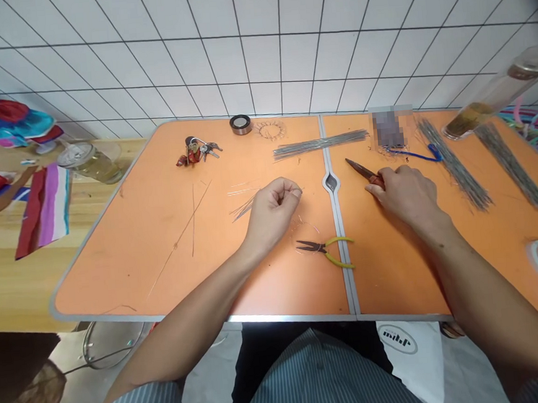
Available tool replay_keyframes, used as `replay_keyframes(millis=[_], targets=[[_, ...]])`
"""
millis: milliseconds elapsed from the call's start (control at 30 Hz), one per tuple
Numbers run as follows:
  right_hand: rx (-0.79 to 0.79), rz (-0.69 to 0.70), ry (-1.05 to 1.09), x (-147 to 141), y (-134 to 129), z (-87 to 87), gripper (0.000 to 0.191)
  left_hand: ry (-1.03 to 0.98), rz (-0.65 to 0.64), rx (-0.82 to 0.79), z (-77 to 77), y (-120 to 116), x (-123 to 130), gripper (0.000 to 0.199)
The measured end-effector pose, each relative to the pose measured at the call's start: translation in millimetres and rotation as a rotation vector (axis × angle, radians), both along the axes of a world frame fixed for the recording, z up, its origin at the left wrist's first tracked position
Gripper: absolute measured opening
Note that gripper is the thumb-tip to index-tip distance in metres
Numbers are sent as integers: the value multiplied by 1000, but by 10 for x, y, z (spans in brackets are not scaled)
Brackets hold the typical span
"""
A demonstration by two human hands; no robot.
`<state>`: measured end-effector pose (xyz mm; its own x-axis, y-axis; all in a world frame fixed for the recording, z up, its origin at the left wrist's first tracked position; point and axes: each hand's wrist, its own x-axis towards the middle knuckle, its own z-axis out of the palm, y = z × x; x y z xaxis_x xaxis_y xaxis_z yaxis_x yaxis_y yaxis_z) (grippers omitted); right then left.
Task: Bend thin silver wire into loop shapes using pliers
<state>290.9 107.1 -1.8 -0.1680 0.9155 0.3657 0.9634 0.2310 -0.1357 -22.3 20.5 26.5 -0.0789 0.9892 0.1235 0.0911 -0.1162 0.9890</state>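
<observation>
My right hand (411,195) is closed over the red handles of a pair of pliers (362,170), whose dark jaws point to the upper left. The pliers lie low over the orange table. My left hand (276,206) is curled in a pinch left of the table's centre seam; whatever its fingertips hold is too fine to make out. Several thin wires (244,209) show just left of that hand, their right ends hidden by it. Below it lies a second pair of pliers (326,246) with yellow handles, jaws apart, beside a thin curved wire (309,224).
Wire bundles (320,144) (455,165) (515,166) lie at the back and right. A tape roll (240,125), keys (206,149) and a wire ring (270,130) sit at the back. A tilted glass bottle (489,100) is at right, a lidded jar (89,163) at left. Another person sits at lower left.
</observation>
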Motion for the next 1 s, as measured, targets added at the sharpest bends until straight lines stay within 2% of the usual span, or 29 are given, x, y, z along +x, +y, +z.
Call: replay_keyframes(millis=[67,133,233,300,367,500,567,700,1000], targets=[[88,72,45,-150,-104,75,16,61,5,35,-16,-15,27,11],[166,206,178,-384,-264,173,18,103,4,68,-32,-31,52,11],[153,510,339,-755,-527,275,15,186,18,121,-38,-65,82,12],[140,566,428,-925,-661,295,14,255,30,167,-31,-94,99,11],[62,550,558,-1018,-744,294,13,316,32,217,-23,-124,117,12],[-241,431,853,-1077,-797,292,17,393,21,307,-36,-167,155,13],[-330,406,936,-1088,-794,292,16,415,10,343,-49,-178,169,14],[-380,404,943,-1095,-777,281,14,457,-28,356,-60,-190,177,14],[-413,414,830,-1043,-750,321,8,518,-104,267,-17,-111,76,12]])
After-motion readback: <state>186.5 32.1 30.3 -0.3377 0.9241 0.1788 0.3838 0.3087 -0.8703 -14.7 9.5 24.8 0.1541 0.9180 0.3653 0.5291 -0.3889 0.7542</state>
